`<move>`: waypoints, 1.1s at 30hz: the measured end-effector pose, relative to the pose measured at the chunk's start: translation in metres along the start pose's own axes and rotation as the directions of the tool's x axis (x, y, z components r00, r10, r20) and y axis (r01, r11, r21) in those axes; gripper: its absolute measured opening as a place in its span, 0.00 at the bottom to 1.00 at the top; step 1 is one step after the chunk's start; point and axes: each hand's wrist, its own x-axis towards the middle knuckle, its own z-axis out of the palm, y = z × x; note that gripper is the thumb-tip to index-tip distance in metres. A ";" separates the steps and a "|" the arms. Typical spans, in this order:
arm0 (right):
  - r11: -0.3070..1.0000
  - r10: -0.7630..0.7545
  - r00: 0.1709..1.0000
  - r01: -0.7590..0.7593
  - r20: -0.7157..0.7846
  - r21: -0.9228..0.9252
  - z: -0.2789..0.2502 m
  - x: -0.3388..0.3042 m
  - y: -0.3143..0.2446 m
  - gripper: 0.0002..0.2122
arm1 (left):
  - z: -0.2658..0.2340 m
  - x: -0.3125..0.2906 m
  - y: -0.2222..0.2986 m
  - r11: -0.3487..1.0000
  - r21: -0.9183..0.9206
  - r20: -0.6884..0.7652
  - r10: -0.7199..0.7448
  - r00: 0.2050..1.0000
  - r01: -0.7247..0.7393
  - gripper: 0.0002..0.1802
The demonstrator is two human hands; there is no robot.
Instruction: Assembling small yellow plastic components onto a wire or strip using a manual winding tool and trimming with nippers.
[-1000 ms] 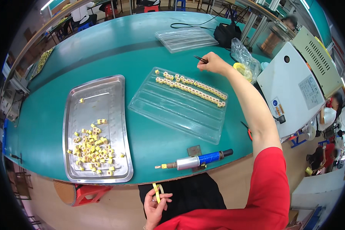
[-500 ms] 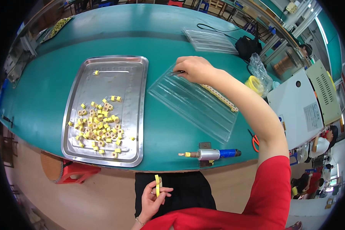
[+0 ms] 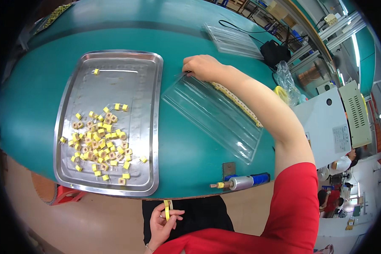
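Low in front of my lap, my left hand (image 3: 161,224) is closed on a narrow strip of yellow tape (image 3: 167,210), which stands up between thumb and fingers. A small pale piece shows at the strip's top, too small to name. My right hand (image 3: 203,67) reaches across to the far left corner of a clear ribbed plastic tray (image 3: 216,114). Its fingers are pinched together there, and what they hold is hidden. Along that tray's far groove lies a row of small yellow-and-brown coil components (image 3: 237,103), partly covered by my forearm.
Left stands a metal tray (image 3: 152,139) with a heap of loose yellow components (image 3: 101,142). A blue-handled tool with a metal barrel (image 3: 241,183) sits at the table's front edge. Farther off are stacked clear trays (image 3: 233,42), a black bag (image 3: 275,53), a plastic bag (image 3: 287,80) and a white machine (image 3: 326,122).
The view has shifted, and the metal tray appears lower left. My right hand has moved slightly left and away, toward the clear tray's corner. My left hand still holds the tape.
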 end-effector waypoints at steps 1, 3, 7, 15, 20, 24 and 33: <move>1.000 -0.011 1.000 0.011 -0.024 0.005 0.002 0.001 0.004 0.07 | -0.001 0.001 0.000 1.000 -0.006 -0.016 0.000 1.000 0.000 0.21; 1.000 0.014 0.999 -0.013 -0.035 0.013 0.006 0.001 0.013 0.06 | -0.003 0.003 -0.003 1.000 -0.018 -0.025 0.015 1.000 -0.016 0.21; 0.995 0.094 0.991 -0.091 -0.093 0.029 0.013 -0.005 0.036 0.07 | -0.005 0.009 -0.006 0.997 -0.072 0.024 0.002 1.000 0.000 0.21; 0.954 0.301 0.950 -0.299 -0.081 0.033 0.026 -0.025 0.090 0.08 | 0.001 0.020 -0.002 0.998 -0.050 0.005 -0.047 0.999 0.047 0.17; 0.929 0.369 0.924 -0.370 -0.099 0.011 0.037 -0.039 0.114 0.08 | 0.005 0.023 -0.006 0.998 -0.052 -0.043 -0.049 0.998 0.047 0.20; 0.915 0.394 0.913 -0.401 -0.102 -0.054 0.044 -0.048 0.130 0.08 | 0.005 0.026 -0.008 0.998 -0.063 -0.036 -0.028 0.999 0.026 0.19; 0.866 0.498 0.867 -0.496 0.024 -0.067 0.041 -0.070 0.142 0.07 | 0.006 0.029 -0.003 0.997 -0.076 -0.008 -0.020 1.000 0.019 0.11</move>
